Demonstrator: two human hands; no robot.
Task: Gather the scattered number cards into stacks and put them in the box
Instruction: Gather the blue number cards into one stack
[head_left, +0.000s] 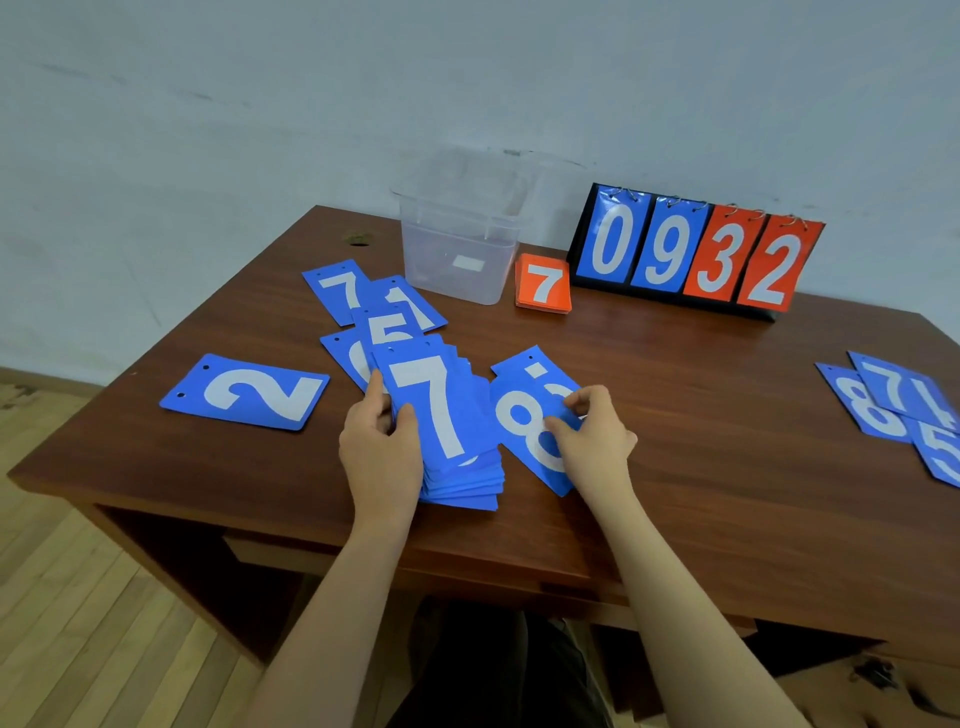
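1. Here, a brown wooden table (675, 415) carries scattered blue number cards, with a flip scoreboard (696, 254) reading 0932 at the back.
2. A clear plastic box (457, 234) stands beyond the hands, an orange stack (543, 285) topped by a 7 just beside it.
3. The left hand (382, 447) grips a thick blue stack (452, 441) showing a 7.
4. The right hand (592, 436) pinches a blue 8 card (524, 421), touching that stack's right side.
5. A blue 2 card (247, 392) lies left of both hands.
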